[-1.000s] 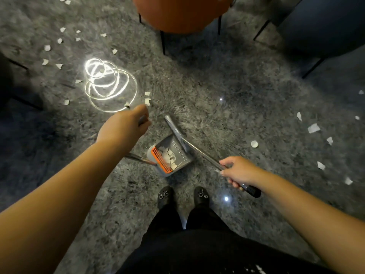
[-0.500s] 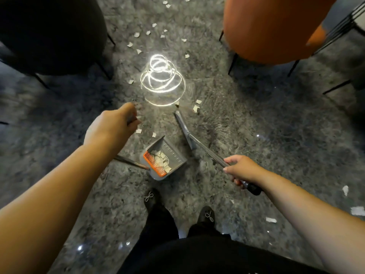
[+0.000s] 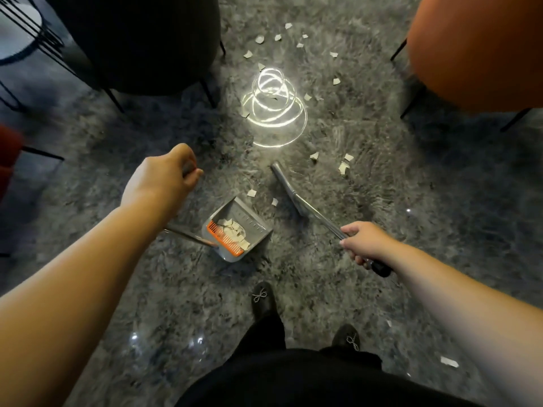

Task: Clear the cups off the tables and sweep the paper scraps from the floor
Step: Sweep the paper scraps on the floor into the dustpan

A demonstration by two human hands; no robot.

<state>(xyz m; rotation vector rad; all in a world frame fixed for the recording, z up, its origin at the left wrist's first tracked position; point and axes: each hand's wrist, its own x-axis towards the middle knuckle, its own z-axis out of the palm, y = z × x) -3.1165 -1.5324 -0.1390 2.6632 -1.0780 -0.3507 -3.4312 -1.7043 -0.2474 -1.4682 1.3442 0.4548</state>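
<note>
The left hand [image 3: 164, 179] is curled in a fist round the top of a thin metal handle, most of which is hidden behind the wrist and forearm; only its lower stretch shows, running down to the grey plastic dustpan with an orange comb edge [image 3: 239, 232]. The dustpan stands on the floor between the two arms, its mouth facing away toward the far side, and a heap of pale torn paper scraps [image 3: 233, 230] lies inside it. The right hand [image 3: 365, 242] grips the silver metal shaft of the grey broom [image 3: 289, 189], fingers wrapped round it, with the black end of the handle poking out behind the palm. The broom head rests on the floor just right of the dustpan, and its bristles are hard to make out. Two loose scraps [image 3: 251, 193] lie between pan and broom head, a few more sit just beyond the broom tip, and many are scattered farther off around a bright coiled light reflection [image 3: 274, 108] on the glossy grey marbled floor [image 3: 396, 183]. A dark round chair [image 3: 141, 39] at far left and an orange chair [image 3: 482, 48] at far right are cut off by the frame. Two black shoes with small bows [image 3: 263, 299] stand near, partly covered by dark clothing.
</note>
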